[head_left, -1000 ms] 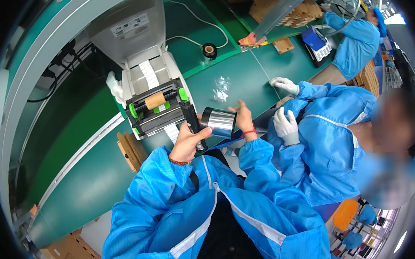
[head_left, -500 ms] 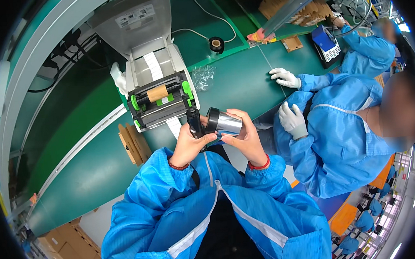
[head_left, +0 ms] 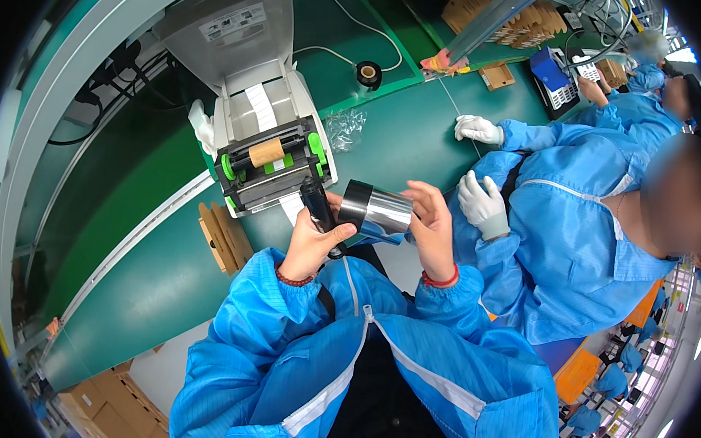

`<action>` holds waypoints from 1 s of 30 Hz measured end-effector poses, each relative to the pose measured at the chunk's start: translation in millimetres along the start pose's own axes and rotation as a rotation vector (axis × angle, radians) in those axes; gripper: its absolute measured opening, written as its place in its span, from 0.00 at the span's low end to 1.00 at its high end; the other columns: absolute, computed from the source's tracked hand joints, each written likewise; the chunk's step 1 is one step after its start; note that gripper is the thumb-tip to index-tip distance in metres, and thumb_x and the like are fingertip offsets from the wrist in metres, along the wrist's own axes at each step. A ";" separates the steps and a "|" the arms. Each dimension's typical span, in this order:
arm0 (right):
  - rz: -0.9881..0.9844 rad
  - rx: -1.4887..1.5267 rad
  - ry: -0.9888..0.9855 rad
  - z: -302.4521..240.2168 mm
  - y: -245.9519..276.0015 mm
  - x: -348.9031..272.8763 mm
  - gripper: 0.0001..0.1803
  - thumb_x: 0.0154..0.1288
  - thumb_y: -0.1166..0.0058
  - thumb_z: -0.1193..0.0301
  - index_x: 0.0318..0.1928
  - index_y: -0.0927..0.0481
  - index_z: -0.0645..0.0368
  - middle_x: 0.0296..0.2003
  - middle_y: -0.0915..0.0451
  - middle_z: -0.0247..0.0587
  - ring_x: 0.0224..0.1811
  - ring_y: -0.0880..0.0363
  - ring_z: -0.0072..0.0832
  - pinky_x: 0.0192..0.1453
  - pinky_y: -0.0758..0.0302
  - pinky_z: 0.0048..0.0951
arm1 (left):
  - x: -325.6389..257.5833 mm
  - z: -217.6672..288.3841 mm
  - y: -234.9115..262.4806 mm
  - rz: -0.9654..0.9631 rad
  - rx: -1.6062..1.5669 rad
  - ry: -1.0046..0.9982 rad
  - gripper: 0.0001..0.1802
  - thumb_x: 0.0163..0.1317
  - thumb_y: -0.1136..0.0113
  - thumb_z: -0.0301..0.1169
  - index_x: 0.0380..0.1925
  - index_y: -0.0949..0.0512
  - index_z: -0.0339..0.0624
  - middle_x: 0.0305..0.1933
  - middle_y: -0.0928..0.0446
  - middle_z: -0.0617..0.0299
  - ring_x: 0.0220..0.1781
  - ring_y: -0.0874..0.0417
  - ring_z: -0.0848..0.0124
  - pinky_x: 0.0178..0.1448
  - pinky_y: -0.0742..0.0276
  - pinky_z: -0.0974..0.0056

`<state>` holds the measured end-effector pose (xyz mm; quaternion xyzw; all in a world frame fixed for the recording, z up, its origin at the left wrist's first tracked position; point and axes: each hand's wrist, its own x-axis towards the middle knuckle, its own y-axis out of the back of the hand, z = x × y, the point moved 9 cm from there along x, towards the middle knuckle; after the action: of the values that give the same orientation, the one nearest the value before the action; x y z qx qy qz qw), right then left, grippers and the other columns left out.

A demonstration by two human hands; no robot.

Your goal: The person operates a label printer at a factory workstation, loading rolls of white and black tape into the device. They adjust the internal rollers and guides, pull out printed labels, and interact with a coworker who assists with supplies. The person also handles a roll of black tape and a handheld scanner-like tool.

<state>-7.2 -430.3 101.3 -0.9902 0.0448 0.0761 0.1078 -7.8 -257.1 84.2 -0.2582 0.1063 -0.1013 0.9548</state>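
Green bench (head_left: 410, 136), label printer (head_left: 272, 156), tape roll (head_left: 369, 74)

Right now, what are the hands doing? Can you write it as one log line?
left hand: grips black spindle | right hand: holds shiny ribbon roll | label printer: lid open, on green bench

both blue-sleeved forearms rise from below; left hand (head_left: 310, 243) curls closed in a grip, right hand (head_left: 428, 224) cups with fingers spread.

Open label printer (head_left: 272, 156) (green tabs), tape roll (head_left: 369, 73)
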 end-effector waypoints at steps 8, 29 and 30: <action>0.081 -0.431 0.227 0.3 18.4 4.3 0.09 0.52 0.55 0.87 0.32 0.22 0.68 0.22 0.29 0.34 0.22 0.32 0.15 0.26 0.37 0.17 | -6.4 -10.3 1.0 0.051 -0.023 0.027 0.19 0.51 0.34 0.28 0.41 0.29 0.36 0.36 0.24 0.63 0.40 0.24 0.77 0.46 0.29 0.70; 0.260 -0.185 0.284 -20.8 83.0 0.5 0.12 0.57 0.48 0.77 0.42 0.24 0.69 0.38 0.22 0.38 0.39 0.25 0.22 0.47 0.30 0.21 | 5.9 -9.3 -2.6 0.098 -0.274 -0.006 0.22 0.52 0.35 0.32 0.44 0.30 0.36 0.41 0.24 0.62 0.44 0.25 0.74 0.51 0.32 0.68; 0.045 -0.031 0.204 -3.1 36.9 19.2 0.14 0.53 0.41 0.75 0.41 0.24 0.67 0.36 0.22 0.34 0.38 0.25 0.19 0.44 0.30 0.20 | -25.8 2.5 25.6 0.237 -0.286 -0.097 0.22 0.52 0.35 0.32 0.45 0.30 0.37 0.41 0.24 0.63 0.44 0.25 0.74 0.51 0.32 0.69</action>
<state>8.2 -468.3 93.5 -0.9931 0.0765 -0.0223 0.0855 -28.3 -227.8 77.0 -0.3814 0.1031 0.0406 0.9177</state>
